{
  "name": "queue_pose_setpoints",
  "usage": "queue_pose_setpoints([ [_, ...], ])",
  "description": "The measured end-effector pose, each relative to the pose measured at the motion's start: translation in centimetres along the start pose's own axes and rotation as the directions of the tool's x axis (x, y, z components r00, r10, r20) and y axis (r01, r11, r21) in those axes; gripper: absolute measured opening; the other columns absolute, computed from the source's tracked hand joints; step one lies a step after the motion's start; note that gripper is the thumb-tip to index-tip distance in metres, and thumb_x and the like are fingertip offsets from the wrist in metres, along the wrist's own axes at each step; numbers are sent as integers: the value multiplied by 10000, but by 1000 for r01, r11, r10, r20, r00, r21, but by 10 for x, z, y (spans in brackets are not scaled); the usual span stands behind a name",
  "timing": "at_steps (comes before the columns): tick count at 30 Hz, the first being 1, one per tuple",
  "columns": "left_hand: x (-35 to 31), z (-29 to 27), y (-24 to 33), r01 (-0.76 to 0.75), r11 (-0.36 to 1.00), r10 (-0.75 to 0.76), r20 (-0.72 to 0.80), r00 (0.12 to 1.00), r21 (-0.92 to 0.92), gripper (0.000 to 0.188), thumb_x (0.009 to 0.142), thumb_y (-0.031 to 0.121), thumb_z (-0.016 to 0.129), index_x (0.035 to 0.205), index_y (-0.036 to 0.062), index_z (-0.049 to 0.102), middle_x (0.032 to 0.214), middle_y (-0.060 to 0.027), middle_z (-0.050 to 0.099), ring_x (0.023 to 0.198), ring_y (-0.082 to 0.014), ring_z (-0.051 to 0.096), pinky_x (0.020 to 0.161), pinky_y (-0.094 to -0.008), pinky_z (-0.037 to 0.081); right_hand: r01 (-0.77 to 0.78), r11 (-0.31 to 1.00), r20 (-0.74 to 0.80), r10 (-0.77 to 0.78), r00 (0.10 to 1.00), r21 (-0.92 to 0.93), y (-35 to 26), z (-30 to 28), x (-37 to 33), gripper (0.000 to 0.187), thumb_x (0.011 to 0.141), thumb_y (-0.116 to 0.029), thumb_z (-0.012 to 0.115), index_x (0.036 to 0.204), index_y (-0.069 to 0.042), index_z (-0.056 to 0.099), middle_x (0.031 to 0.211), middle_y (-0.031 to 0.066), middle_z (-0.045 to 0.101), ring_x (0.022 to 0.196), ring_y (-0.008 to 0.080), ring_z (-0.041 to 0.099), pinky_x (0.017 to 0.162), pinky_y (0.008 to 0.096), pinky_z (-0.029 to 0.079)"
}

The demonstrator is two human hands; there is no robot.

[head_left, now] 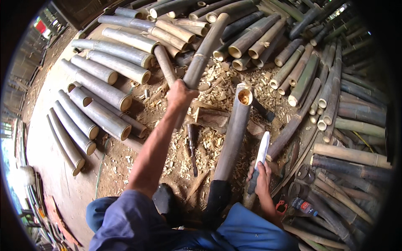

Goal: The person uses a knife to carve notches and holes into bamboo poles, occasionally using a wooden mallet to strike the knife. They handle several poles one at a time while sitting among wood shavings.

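Observation:
My left hand (182, 95) is closed around a long bamboo pole (202, 58), which slants up and away to the right. In my right hand (262, 180) is a knife (263, 147), gripped by its dark handle with the pale blade pointing up and away. Between my arms a thick bamboo tube (234, 138) lies lengthwise, its open far end showing a rough yellowish inside. The near end of that tube meets my dark footwear (218, 194). A chisel-like tool (192, 144) with a dark handle rests on the chips. Beyond my left hand is a shorter brown piece (164, 65).
Cut bamboo tubes (102, 111) lie in rows at the left. More bamboo sections (251, 37) are piled at the back, and others (351, 154) are stacked on the right. Wood chips (217, 94) cover the ground. A plastic bottle (303, 206) and a red-handled item (281, 207) are near my right forearm.

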State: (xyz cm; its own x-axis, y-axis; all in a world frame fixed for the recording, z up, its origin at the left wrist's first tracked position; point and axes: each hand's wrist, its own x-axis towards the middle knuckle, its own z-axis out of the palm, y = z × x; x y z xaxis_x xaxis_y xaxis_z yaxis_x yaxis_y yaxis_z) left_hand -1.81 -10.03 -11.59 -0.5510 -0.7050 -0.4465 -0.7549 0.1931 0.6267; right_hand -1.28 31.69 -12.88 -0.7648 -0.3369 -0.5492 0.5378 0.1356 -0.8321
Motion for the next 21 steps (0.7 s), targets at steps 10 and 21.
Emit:
queue_pose_setpoints([
  [10, -150, 101, 7, -758, 630, 740, 430, 518, -171, 1094, 796, 444, 813, 1555, -6, 167, 1503, -278, 380, 1375, -393, 420, 1174, -472, 339, 236, 908, -36, -238, 971, 345, -43, 62, 25, 520, 890, -110, 587, 1373, -30, 410, 1245, 137, 586, 1175, 237, 562, 1006, 397, 439],
  [21, -122, 54, -1, -324, 932, 358, 276, 892, -160, 417, 967, 423, 639, 1180, 69, 694, 720, -45, 654, 517, -67, 507, 408, -274, 416, 72, 382, -107, -427, 898, -921, 70, -72, -64, 734, 806, -353, 770, 1347, 0, 421, 1240, 281, 514, 1201, 446, 488, 992, 509, 415],
])
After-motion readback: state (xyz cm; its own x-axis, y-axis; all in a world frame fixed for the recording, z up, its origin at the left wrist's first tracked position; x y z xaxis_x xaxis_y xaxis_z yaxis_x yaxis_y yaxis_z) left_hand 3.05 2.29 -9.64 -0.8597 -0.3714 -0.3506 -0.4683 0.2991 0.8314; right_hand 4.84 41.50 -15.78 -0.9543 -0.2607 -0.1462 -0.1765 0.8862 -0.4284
